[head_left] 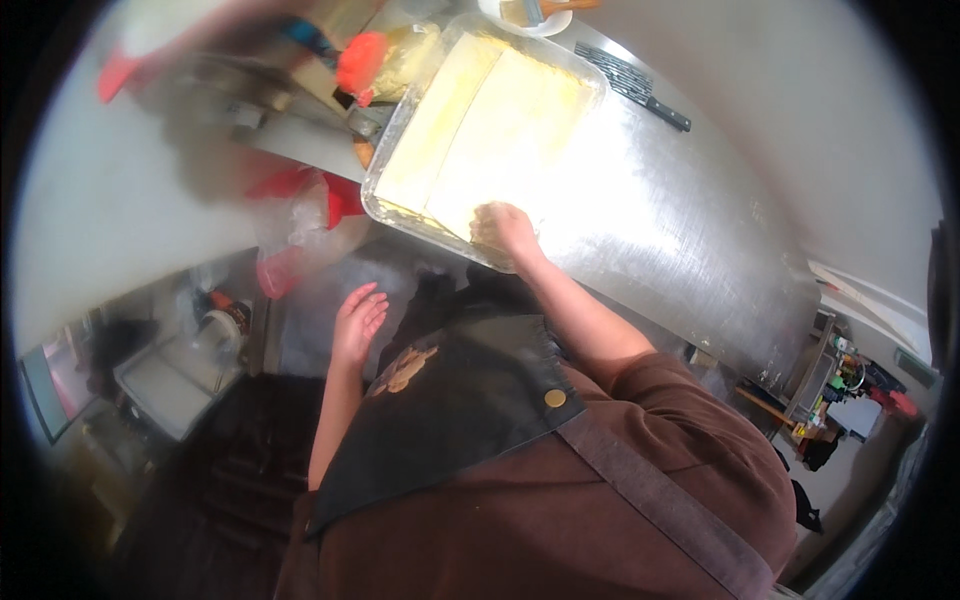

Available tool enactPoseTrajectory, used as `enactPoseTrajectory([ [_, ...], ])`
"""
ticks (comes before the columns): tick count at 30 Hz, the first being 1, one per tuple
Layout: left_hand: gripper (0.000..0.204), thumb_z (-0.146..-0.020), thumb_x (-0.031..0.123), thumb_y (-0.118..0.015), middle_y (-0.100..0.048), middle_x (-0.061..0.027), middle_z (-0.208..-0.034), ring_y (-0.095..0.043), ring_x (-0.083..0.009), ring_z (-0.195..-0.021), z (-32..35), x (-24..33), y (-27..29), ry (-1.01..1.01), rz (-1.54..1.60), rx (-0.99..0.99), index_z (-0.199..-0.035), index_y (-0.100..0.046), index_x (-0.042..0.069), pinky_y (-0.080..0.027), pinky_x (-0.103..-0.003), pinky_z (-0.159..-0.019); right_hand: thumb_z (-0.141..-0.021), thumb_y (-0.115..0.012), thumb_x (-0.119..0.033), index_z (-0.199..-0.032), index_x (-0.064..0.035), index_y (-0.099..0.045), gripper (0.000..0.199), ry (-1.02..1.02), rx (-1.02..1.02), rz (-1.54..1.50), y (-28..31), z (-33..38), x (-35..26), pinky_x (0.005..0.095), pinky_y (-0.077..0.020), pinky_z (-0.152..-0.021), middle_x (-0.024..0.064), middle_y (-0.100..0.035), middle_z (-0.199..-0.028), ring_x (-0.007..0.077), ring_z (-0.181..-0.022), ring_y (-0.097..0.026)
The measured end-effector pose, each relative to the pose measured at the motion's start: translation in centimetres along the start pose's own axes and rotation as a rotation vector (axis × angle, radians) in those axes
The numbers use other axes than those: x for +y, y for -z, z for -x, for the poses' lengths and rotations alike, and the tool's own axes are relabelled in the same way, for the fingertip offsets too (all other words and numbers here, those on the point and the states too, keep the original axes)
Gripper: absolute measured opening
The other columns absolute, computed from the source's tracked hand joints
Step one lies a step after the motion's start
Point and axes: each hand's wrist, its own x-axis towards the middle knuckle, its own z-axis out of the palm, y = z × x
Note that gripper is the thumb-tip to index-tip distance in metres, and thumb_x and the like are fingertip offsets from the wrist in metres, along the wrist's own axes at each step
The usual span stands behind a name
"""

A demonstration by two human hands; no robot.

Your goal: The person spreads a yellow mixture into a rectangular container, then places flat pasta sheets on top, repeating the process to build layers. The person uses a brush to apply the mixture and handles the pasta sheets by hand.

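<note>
A large metal tray (372,200) lies on the steel counter, filled with a pale yellow slab (430,130) that looks like dough or cake. A lengthwise seam divides the slab's top. At the tray's near end, my right hand (503,228) rests on the slab with its fingers curled down. Glare and the hand itself hide whatever the fingertips grip. My left hand (360,322) hangs away from the counter, beside my dark apron, its fingers loosely apart and holding nothing.
A cleaver (632,85) with a patterned blade lies beyond the tray, near a white bowl (535,22) holding a brush. Left of the tray are a yellowish bag (405,62) and a red item (362,66). Red plastic bags (290,215) hang below. The bare steel counter (670,210) extends right.
</note>
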Motion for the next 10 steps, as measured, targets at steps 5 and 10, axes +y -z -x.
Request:
enactPoseTrajectory([
  [5, 0.029, -0.084, 0.010, -0.052, -0.059, -0.0063, -0.097, -0.058, -0.0126, -0.086, 1.4, -1.3, 2.4, -0.060, 0.061, -0.030, -0.112, -0.050, 0.007, -0.046, -0.023, -0.072, -0.090, -0.039, -0.030, -0.079, -0.0058, -0.063, 0.037, 0.704, 0.151, 1.160, -2.1, 1.8, -7.3, 0.0401, -0.0452, -0.067, 0.0176, -0.060, -0.075, 0.0338, -0.074, -0.057],
  [10, 0.027, -0.085, 0.010, -0.052, -0.060, -0.0079, -0.095, -0.059, -0.0146, -0.082, 5.1, -4.4, 6.9, -0.207, 0.209, 0.161, -0.111, -0.050, 0.006, -0.048, -0.025, -0.070, -0.087, -0.044, -0.016, -0.116, -0.0131, -0.051, 0.030, 1.139, 0.006, 1.168, -5.1, -3.5, -7.0, 0.0381, -0.0464, -0.068, 0.0161, -0.061, -0.085, 0.0293, -0.086, -0.059],
])
